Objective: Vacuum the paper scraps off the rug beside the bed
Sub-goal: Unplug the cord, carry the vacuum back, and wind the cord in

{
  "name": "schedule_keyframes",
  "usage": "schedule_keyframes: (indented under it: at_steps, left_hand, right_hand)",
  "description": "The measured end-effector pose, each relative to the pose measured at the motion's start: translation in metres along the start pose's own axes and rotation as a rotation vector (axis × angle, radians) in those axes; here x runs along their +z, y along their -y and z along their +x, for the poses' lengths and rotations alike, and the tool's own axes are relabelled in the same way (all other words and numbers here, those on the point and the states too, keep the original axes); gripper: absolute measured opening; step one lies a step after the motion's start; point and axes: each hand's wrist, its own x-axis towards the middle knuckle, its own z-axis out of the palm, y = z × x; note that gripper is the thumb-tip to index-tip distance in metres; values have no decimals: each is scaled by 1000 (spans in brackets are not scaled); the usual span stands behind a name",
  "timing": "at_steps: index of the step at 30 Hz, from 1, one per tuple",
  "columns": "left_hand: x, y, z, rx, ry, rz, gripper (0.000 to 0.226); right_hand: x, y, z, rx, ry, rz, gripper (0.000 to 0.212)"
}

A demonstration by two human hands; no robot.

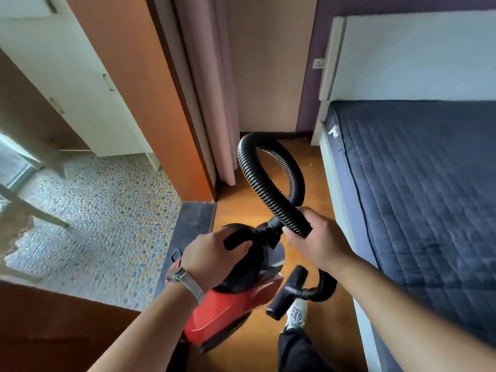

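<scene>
Beside the bed (429, 197), the left hand (212, 253) curls round the red vacuum (228, 310) handle and the right hand (314, 237) grips the hose (257, 181); best lower the nozzle (285, 294) flat onto the grey rug (193, 218) at left, where no scraps show

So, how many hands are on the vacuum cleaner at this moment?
2. The left hand grips the black handle on top of the red vacuum cleaner; the right hand grips the black hose near its joint with the body.
</scene>
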Motion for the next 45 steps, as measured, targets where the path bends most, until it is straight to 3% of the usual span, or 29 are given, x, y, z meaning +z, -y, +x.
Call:
schedule_keyframes:
  at_steps: [12, 24, 31, 40, 45]
  left_hand:
    - [16, -93, 204, -58, 6, 47, 38]
    - [27, -114, 381, -25, -55, 13, 45]
    - [45, -109, 515, 15, 15, -20, 46]
    - [42, -125, 651, 62, 113, -5, 40]
    - [48, -136, 706, 29, 143, 46, 41]
  right_hand:
    - [-67, -82, 222, -11, 74, 17, 25]
    - [-96, -114, 396, -46, 98, -141, 28]
    - [-89, -142, 505, 91, 117, -209, 16]
    - [-92, -161, 615, 211, 99, -135, 21]
    - [-93, -187, 671, 215, 173, -112, 23]
